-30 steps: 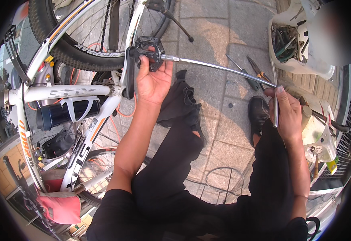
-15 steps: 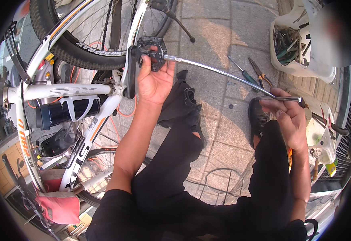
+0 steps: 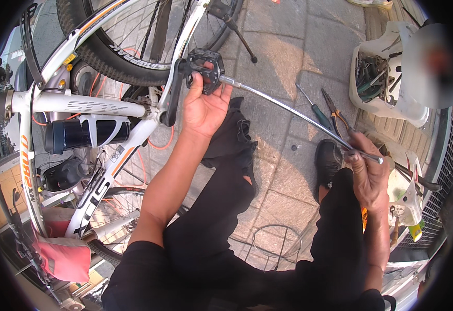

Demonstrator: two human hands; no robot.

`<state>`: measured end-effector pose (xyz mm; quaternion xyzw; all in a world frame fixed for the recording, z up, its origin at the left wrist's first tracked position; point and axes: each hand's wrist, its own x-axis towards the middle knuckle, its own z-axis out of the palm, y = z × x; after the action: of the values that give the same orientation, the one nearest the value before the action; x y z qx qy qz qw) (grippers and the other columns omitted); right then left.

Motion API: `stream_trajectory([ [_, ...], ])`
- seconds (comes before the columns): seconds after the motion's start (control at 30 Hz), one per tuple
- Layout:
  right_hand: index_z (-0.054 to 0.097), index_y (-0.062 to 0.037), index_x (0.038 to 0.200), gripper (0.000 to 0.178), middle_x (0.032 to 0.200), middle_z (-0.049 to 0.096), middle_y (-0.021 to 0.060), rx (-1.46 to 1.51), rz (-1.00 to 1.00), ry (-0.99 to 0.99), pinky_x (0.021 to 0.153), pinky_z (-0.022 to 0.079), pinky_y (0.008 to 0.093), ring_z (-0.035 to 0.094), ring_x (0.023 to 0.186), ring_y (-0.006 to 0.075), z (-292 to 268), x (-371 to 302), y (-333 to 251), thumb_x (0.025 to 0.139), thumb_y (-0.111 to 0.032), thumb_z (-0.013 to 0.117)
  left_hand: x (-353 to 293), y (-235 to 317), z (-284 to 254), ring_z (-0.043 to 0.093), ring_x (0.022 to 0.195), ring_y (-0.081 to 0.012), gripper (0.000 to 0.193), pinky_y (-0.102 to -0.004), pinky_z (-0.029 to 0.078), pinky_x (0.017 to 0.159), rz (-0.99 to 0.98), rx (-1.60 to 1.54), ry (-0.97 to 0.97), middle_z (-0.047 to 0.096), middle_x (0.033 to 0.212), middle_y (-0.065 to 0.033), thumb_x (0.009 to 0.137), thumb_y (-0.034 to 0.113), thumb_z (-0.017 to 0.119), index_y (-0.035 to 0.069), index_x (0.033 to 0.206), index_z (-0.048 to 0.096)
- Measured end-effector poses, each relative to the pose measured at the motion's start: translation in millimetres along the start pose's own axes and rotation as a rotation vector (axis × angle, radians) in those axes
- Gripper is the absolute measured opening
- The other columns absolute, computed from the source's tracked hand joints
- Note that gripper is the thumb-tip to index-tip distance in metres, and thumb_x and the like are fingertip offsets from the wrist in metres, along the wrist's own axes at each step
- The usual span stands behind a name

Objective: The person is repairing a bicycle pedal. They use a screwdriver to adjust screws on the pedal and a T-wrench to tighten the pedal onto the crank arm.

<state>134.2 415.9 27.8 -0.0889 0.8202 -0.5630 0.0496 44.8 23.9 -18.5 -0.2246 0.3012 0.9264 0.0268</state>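
Observation:
A black bicycle pedal (image 3: 205, 65) sits on the crank arm (image 3: 174, 98) of a white bike (image 3: 115, 166). My left hand (image 3: 205, 106) grips this pedal from below, thumb on its near side and fingers partly hidden behind it. A long chrome socket wrench (image 3: 294, 109) runs from the outer end of the pedal down to the right, its socket against the pedal's end. My right hand (image 3: 369, 173) is closed round the wrench's far end, by its short crosspiece, with the thumb on top.
On the paving lie a green-handled screwdriver (image 3: 317, 111) and orange-handled pliers (image 3: 335, 111). A white tool bin (image 3: 364, 98) stands at the upper right. A black cloth (image 3: 231, 140) lies by my left knee, and a wire ring stand (image 3: 278, 241) is between my legs.
My right hand has moved slightly down and turned with the wrench's end, fingers closing round it. My left hand keeps its grip on the pedal. The whole view has shifted a little.

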Motion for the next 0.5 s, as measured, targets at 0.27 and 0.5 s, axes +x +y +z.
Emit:
stream_trajectory([
  [0.27, 0.034, -0.0018, 0.159, 0.064, 0.069, 0.066, 0.0037, 0.548, 0.576, 0.292, 0.043, 0.037, 0.0162, 0.047, 0.044, 0.0030, 30.2, 9.0, -11.9, 0.107, -0.025, 0.063, 0.0, 2.5, -5.1, 0.068, 0.119, -0.0214, 0.021, -0.0513, 0.051, 0.110, -0.026, -0.066, -0.026, 0.073, 0.127, 0.0017, 0.104, 0.028, 0.063, 0.016, 0.120, 0.069],
  [0.5, 0.038, -0.0010, 0.157, 0.057, 0.095, 0.071, 0.0099, 0.356, 0.426, 0.175, 0.063, 0.049, 0.0204, 0.063, 0.070, 0.0072, 21.1, -14.1, 4.2, 0.105, -0.008, 0.059, -1.2, 1.8, -1.4, 0.066, 0.120, -0.0194, 0.023, -0.0476, 0.049, 0.111, -0.024, -0.042, -0.014, 0.072, 0.128, 0.0031, 0.104, 0.029, 0.064, 0.016, 0.122, 0.068],
])
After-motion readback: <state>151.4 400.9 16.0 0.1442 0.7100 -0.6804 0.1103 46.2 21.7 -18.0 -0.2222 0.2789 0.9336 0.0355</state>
